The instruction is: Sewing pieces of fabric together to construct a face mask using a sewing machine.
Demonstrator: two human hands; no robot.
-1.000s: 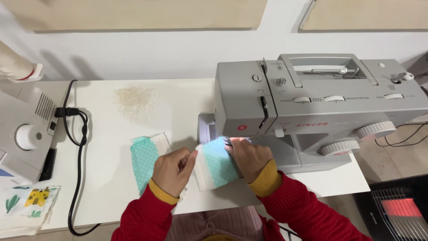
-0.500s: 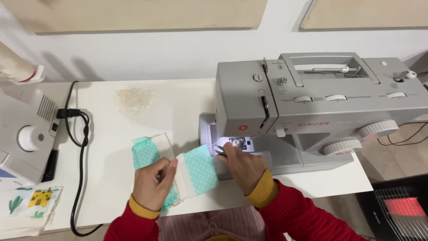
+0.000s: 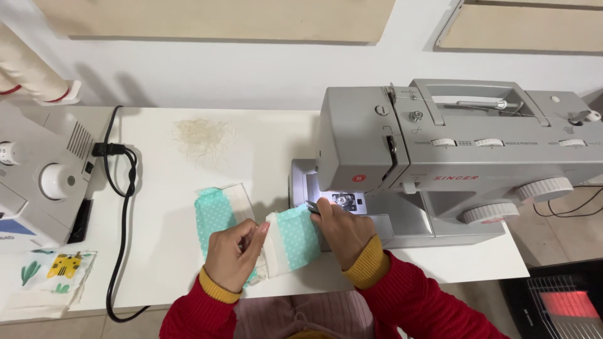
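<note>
Around the work, a grey sewing machine (image 3: 465, 157) stood at the right of a white table (image 3: 264, 150), its lit needle plate (image 3: 342, 201) just above the person's right hand. A tuft of loose thread scraps (image 3: 204, 136) lay further back on the table, well apart from the hands. At the left stood a second grey machine (image 3: 44, 176), with a black cable (image 3: 122, 207) trailing down from it to the table's front edge, and a printed cloth scrap (image 3: 53, 276) lay near the front left corner. A glowing heater (image 3: 568, 307) sat on the floor at the lower right.

The fabric piece (image 3: 292, 242) (mint green with small white dots, edged in cream) lay on the table in front of the machine. The left hand (image 3: 235, 254) was closed on its near fold, pinching it. The right hand (image 3: 342, 229) rested on its far end by the needle plate, fingers curled over it, and hid that end. A similar green and cream piece (image 3: 217, 210) lay just beside, partly under the left hand.
</note>
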